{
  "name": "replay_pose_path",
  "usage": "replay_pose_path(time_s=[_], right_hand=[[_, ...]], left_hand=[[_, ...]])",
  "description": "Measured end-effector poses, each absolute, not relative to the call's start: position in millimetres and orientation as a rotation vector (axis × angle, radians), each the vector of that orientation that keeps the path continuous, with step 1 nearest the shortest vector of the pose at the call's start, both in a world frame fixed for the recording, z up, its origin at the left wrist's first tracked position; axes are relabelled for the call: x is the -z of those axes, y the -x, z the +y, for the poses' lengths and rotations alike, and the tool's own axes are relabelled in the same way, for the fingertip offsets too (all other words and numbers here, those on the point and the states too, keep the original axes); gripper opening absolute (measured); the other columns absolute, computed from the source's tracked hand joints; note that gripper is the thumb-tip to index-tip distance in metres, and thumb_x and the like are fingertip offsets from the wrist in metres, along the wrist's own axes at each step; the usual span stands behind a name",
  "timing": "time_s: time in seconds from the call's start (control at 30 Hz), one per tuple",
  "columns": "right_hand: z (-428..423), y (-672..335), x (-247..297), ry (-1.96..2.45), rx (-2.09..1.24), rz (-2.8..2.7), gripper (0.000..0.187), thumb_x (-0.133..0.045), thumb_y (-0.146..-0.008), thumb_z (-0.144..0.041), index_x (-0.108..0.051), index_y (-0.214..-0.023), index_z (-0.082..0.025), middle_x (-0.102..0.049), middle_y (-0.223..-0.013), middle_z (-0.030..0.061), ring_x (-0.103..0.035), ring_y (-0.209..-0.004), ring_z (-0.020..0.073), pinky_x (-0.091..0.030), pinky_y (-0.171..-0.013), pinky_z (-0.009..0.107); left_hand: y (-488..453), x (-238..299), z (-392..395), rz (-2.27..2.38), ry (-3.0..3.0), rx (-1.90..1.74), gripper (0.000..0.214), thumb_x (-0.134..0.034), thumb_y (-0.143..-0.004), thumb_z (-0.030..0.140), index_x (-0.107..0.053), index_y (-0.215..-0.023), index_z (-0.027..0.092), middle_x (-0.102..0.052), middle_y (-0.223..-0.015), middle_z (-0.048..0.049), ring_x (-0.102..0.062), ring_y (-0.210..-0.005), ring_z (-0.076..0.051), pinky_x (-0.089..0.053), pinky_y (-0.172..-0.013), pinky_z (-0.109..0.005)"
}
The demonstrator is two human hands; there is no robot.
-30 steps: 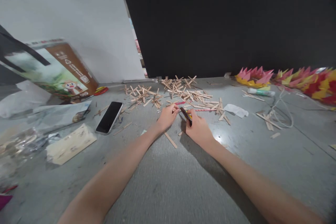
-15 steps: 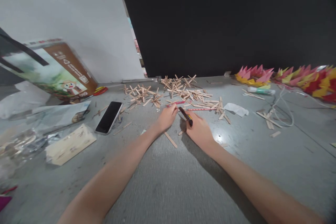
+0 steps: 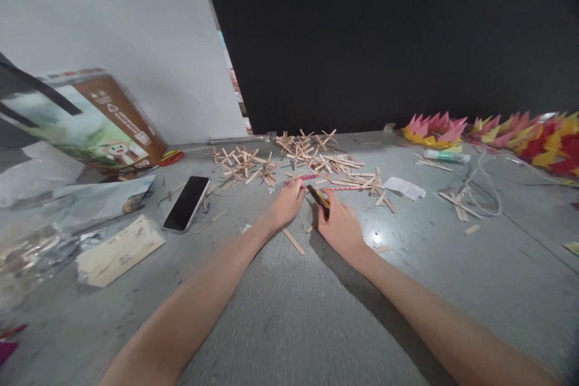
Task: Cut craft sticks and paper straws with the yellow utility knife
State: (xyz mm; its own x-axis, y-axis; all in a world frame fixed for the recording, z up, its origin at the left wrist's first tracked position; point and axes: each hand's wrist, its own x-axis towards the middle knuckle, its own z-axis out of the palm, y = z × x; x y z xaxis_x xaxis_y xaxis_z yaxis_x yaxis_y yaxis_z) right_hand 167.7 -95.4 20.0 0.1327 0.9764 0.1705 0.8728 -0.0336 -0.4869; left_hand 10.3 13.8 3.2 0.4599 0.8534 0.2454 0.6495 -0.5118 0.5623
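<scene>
On the grey surface (image 3: 280, 313), just before the pile of wooden sticks (image 3: 316, 160), the right hand (image 3: 339, 226) closes its fingers around a dark cutter (image 3: 318, 198), while the left hand (image 3: 284, 208) bends its fingers down beside the blade end, grip unclear.

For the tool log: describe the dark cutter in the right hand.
The cutter is slim, dark-bodied with a yellow patch, seemingly plastic. The right hand closes around its rear end. It slants up and left above the grey surface, with its tip near the left hand. Its blade cannot be made out.
</scene>
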Motion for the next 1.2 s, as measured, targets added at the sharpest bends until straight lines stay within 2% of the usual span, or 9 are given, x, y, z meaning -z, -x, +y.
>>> replay_pose_path(time_s=[0.2,0.43,0.93,1.2], right_hand=[[-95,-167,-19,1.871,-0.281,-1.778,0.035,-0.049,-0.100,-0.022,-0.057,-0.134,-0.028,-0.075,-0.121,0.0065,-0.072,-0.092,0.0241,-0.040,-0.070,0.029],[-93,-172,-18,1.925,-0.316,-1.846,0.040,-0.049,-0.100,-0.024,-0.055,-0.140,-0.029,-0.079,-0.097,0.0042,-0.072,-0.078,0.0229,-0.039,-0.068,0.029],[-96,-170,-28,1.962,-0.284,-1.937,0.041,-0.044,-0.100,-0.023,-0.054,-0.139,-0.029,-0.077,-0.091,0.0068,-0.071,-0.077,0.0254,-0.038,-0.066,0.029],[-94,-171,-36,1.998,-0.262,-1.985,0.040,-0.045,-0.100,-0.024,-0.054,-0.139,-0.028,-0.077,-0.095,0.0088,-0.073,-0.081,0.0261,-0.041,-0.068,0.030]], left_hand=[[-9,-2,13,1.263,-2.324,-0.700,0.014,-0.043,-0.104,0.023,-0.054,-0.096,0.022,-0.069,-0.085,-0.0058,-0.066,-0.082,-0.025,-0.042,-0.072,-0.031],[-8,-3,13,1.265,-2.325,-0.676,0.013,-0.044,-0.104,0.023,-0.055,-0.097,0.023,-0.069,-0.084,-0.0049,-0.066,-0.077,-0.024,-0.041,-0.069,-0.030],[-10,-11,7,1.225,-2.356,-0.636,0.014,-0.043,-0.104,0.023,-0.053,-0.094,0.023,-0.064,-0.081,-0.0030,-0.062,-0.077,-0.023,-0.041,-0.070,-0.031],[-12,-17,4,1.231,-2.355,-0.619,0.014,-0.042,-0.103,0.020,-0.052,-0.093,0.023,-0.063,-0.082,-0.0026,-0.061,-0.077,-0.022,-0.043,-0.073,-0.030]])
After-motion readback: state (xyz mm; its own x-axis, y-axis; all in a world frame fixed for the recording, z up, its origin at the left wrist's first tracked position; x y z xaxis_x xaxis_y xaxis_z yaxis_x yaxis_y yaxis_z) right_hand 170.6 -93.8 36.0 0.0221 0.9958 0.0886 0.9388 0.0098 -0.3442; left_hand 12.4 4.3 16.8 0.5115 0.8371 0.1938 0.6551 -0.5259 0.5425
